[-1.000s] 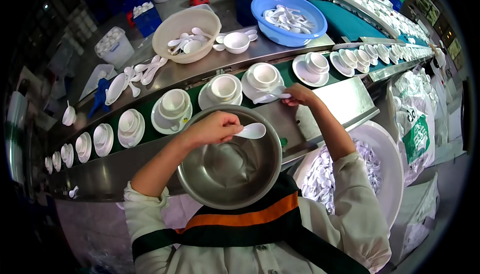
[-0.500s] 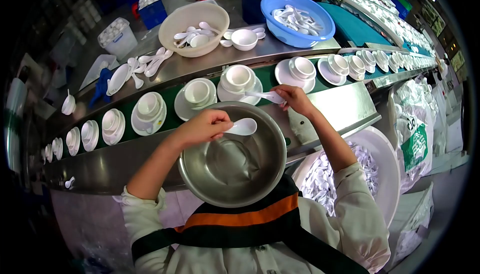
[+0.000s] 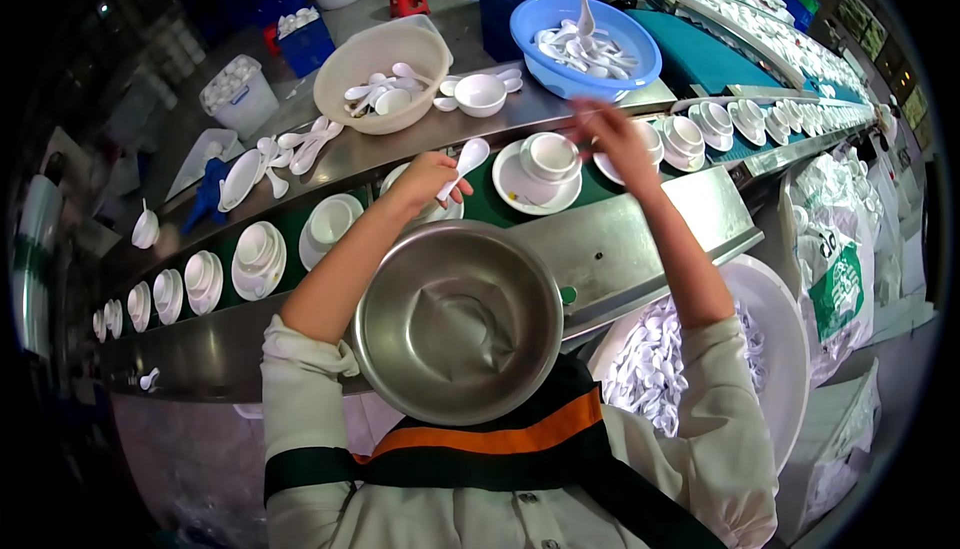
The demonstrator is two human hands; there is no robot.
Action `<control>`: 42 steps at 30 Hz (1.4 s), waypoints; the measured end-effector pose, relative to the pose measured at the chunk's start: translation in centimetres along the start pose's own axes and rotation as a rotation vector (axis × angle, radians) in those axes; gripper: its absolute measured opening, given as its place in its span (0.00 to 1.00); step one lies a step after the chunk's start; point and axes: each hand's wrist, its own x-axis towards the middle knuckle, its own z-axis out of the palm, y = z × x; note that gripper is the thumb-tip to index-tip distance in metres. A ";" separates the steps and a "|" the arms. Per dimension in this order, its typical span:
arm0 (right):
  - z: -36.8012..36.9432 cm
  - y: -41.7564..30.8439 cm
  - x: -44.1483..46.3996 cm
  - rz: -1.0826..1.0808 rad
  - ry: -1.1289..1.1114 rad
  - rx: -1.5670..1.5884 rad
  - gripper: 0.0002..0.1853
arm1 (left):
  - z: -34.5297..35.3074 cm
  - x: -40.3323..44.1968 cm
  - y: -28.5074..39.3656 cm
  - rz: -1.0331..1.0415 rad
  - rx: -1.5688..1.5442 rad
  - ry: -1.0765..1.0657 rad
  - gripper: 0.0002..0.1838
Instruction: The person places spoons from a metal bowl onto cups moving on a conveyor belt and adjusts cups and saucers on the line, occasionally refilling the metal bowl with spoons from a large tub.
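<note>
My left hand [image 3: 428, 183] is closed on a white spoon [image 3: 468, 163], its bowl pointing up and away, above the near side of the conveyor. Motion smears the fingers of my right hand [image 3: 615, 144], which is over the conveyor between a cup-and-plate set [image 3: 540, 171] and a partly hidden cup [image 3: 648, 141]. No spoon can be made out in it. Just beyond, a white spoon [image 3: 586, 17] shows handle-up over the blue basin [image 3: 640, 67], which holds several spoons; whether it touches them is unclear. A dented metal bowl [image 3: 395, 369] sits in front of my body, with no spoon in it.
Sets of white cups on plates line the green conveyor [image 3: 480, 211]. A beige basin [image 3: 335, 99] with spoons, a small bowl [image 3: 480, 95] and loose spoons [image 3: 310, 144] lie on the metal ledge behind. At right stands a large white tub [image 3: 790, 379] full of spoons.
The spoon in my right hand is gone from it, and that hand has moved up and away. My left hand lifted its spoon from above the metal bowl toward the conveyor. The plate sets shifted left.
</note>
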 end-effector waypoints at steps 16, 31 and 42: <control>4.4 0.4 -11.8 -0.023 0.249 -0.422 0.25 | -2.4 -3.3 -1.2 0.003 0.387 -0.095 0.20; 7.5 4.9 -34.9 0.414 1.118 0.175 0.34 | 16.4 -13.9 0.3 -0.195 0.389 -0.406 0.23; -8.9 25.5 -64.2 1.116 1.376 -0.212 0.40 | 53.3 2.9 -19.5 0.167 0.905 -0.083 0.42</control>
